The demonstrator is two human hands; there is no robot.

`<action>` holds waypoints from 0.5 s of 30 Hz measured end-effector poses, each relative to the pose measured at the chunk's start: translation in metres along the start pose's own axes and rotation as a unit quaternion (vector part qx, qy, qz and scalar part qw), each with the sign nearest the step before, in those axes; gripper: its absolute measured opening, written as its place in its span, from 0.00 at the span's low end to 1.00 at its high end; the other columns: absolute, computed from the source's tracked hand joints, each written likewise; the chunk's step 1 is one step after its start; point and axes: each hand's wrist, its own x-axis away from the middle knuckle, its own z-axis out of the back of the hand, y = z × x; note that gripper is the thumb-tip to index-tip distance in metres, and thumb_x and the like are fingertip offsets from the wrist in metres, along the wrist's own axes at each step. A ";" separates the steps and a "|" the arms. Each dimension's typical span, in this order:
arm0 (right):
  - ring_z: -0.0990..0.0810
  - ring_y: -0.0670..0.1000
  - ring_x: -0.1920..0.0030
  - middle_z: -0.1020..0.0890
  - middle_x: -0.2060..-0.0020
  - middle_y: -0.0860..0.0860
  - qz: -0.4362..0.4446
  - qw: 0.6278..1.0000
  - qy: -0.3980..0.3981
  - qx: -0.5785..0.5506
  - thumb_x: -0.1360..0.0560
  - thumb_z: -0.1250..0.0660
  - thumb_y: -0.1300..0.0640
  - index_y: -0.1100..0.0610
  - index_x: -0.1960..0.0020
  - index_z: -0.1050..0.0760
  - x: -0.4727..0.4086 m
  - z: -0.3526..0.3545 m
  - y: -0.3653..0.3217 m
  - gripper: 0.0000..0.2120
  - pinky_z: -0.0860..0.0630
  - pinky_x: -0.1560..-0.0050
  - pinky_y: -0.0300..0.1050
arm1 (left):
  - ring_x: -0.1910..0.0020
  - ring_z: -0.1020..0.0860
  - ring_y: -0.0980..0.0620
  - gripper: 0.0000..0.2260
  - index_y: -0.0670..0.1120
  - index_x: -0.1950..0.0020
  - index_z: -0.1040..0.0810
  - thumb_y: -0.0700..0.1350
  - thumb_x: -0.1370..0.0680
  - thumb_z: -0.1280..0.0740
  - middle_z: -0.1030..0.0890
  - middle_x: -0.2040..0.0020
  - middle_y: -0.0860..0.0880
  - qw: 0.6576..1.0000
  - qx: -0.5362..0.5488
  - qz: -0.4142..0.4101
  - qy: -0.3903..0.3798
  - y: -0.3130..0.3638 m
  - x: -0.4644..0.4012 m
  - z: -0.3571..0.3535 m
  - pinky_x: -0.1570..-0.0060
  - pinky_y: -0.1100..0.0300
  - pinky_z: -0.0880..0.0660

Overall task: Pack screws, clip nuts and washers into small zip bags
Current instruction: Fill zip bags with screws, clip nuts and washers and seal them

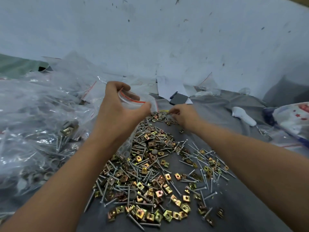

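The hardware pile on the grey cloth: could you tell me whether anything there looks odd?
Screws, clip nuts and washers lie mixed in one loose pile, unsorted; stray screws scatter toward the right. Nothing looks damaged.

A small clear plastic zip bag with a red seal strip (133,100) is held up, mouth open, above the far edge of a loose heap of silver screws (143,166). Brass-coloured square clip nuts (151,215) lie mixed through that heap; round grey washers (154,151) lie scattered among them, clustering at its far end.
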 end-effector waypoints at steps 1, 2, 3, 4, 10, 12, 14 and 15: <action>0.19 0.55 0.40 0.15 0.42 0.55 0.007 0.999 -0.027 0.026 0.20 0.30 0.61 0.57 0.38 0.16 -0.006 -0.003 -0.002 0.11 0.26 0.44 0.41 | 0.54 0.22 0.70 0.25 0.50 0.35 0.29 0.49 0.26 0.21 0.17 0.46 0.55 1.000 0.001 0.002 0.002 0.000 0.000 0.000 0.58 0.78 0.31; 0.19 0.56 0.38 0.15 0.39 0.55 0.015 0.997 -0.053 0.054 0.19 0.32 0.63 0.56 0.36 0.17 -0.011 -0.005 -0.004 0.13 0.27 0.42 0.42 | 0.55 0.23 0.70 0.25 0.50 0.35 0.29 0.49 0.26 0.21 0.17 0.46 0.55 1.000 0.002 0.003 0.002 -0.001 0.000 0.001 0.58 0.78 0.31; 0.20 0.56 0.37 0.16 0.38 0.55 0.024 0.994 -0.071 0.084 0.19 0.33 0.64 0.55 0.34 0.18 -0.015 -0.006 -0.007 0.15 0.27 0.41 0.42 | 0.55 0.22 0.70 0.25 0.50 0.35 0.29 0.49 0.26 0.21 0.17 0.46 0.55 1.000 0.003 0.005 0.001 -0.002 -0.001 0.001 0.58 0.78 0.31; 0.20 0.56 0.36 0.16 0.37 0.55 0.036 0.990 -0.078 0.113 0.19 0.33 0.64 0.55 0.34 0.18 -0.019 -0.006 -0.009 0.15 0.28 0.40 0.42 | 0.54 0.22 0.68 0.25 0.51 0.35 0.29 0.50 0.27 0.21 0.17 0.46 0.55 1.000 0.003 0.006 0.000 -0.002 -0.001 0.002 0.58 0.77 0.30; 0.19 0.58 0.37 0.15 0.39 0.56 0.068 0.979 -0.069 0.180 0.18 0.35 0.63 0.55 0.35 0.17 -0.017 -0.003 -0.018 0.14 0.26 0.36 0.46 | 0.51 0.19 0.61 0.29 0.52 0.35 0.30 0.58 0.32 0.25 0.17 0.46 0.55 1.000 0.008 0.014 -0.009 -0.001 -0.003 0.003 0.56 0.71 0.26; 0.18 0.59 0.40 0.15 0.39 0.57 0.068 0.979 -0.071 0.180 0.18 0.36 0.64 0.54 0.35 0.16 -0.012 -0.003 -0.017 0.16 0.23 0.38 0.47 | 0.52 0.20 0.62 0.28 0.52 0.35 0.30 0.57 0.31 0.25 0.18 0.46 0.54 1.000 0.009 0.015 -0.013 0.000 -0.002 0.004 0.57 0.74 0.26; 0.18 0.58 0.40 0.15 0.39 0.56 0.066 0.980 -0.074 0.170 0.18 0.35 0.64 0.53 0.34 0.17 -0.007 -0.002 -0.012 0.16 0.24 0.39 0.45 | 0.52 0.21 0.63 0.28 0.52 0.35 0.30 0.57 0.31 0.25 0.18 0.47 0.54 1.000 0.006 0.016 -0.011 0.001 -0.001 0.004 0.58 0.75 0.27; 0.18 0.57 0.39 0.15 0.39 0.55 0.068 0.981 -0.076 0.165 0.18 0.33 0.63 0.53 0.34 0.17 -0.006 -0.001 -0.011 0.15 0.26 0.40 0.43 | 0.52 0.21 0.64 0.28 0.52 0.35 0.30 0.57 0.31 0.25 0.18 0.47 0.55 1.000 0.006 0.016 -0.009 0.000 -0.001 0.005 0.59 0.75 0.27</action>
